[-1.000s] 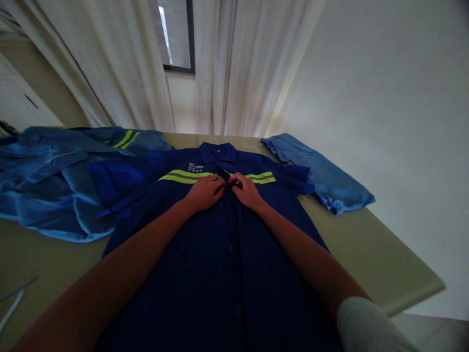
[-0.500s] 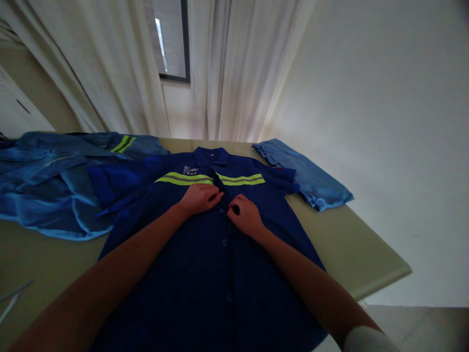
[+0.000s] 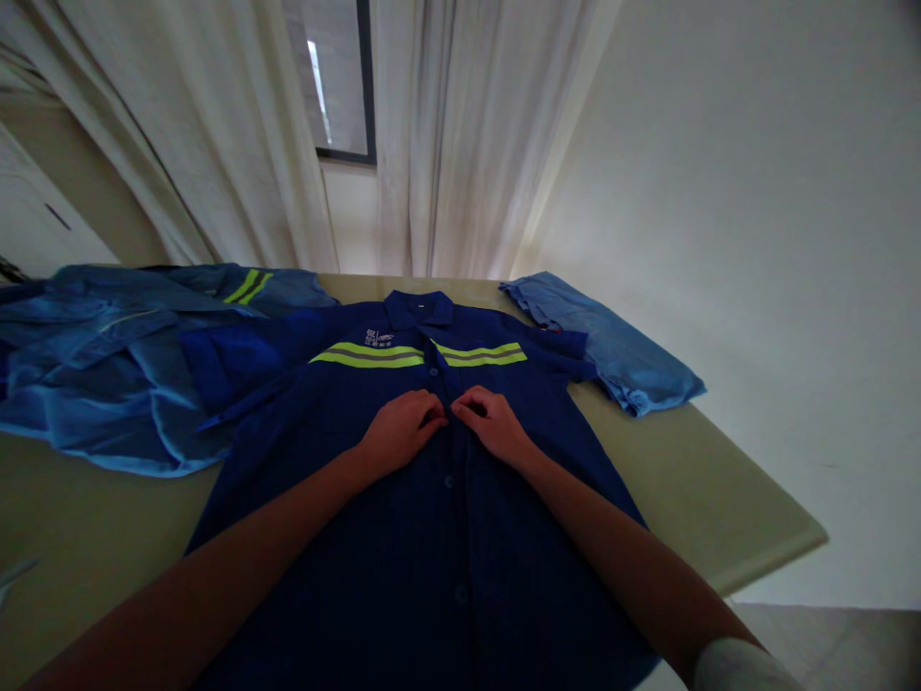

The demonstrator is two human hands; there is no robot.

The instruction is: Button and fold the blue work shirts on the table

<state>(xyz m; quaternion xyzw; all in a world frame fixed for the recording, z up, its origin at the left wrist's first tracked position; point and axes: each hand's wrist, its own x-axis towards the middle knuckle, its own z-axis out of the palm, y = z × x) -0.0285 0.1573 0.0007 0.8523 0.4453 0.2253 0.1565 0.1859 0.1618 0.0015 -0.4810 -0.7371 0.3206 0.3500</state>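
A dark blue short-sleeved work shirt [image 3: 374,566] lies front up, its collar pointing away from me. Yellow-green bands with a grey stripe cross its chest, and white lettering sits above the left band. Just below the bands, my left hand [image 3: 404,428] pinches the front placket. Close beside it on the right, my right hand [image 3: 496,424] has thumb and fingertips pinched at the placket's other edge. The spot between the fingertips is hidden. One button [image 3: 433,371] shows above my hands, and others show below along the placket.
The shirt lies on a yellowish table [image 3: 691,480], whose corner juts out at the right. Lighter blue garments [image 3: 122,365] lie heaped at the left. A folded light blue garment [image 3: 611,341] rests at the right near the white wall. Curtains [image 3: 482,134] hang behind.
Both hands have moved down the placket, toward me, uncovering the button at the chest bands. The view has shifted slightly.
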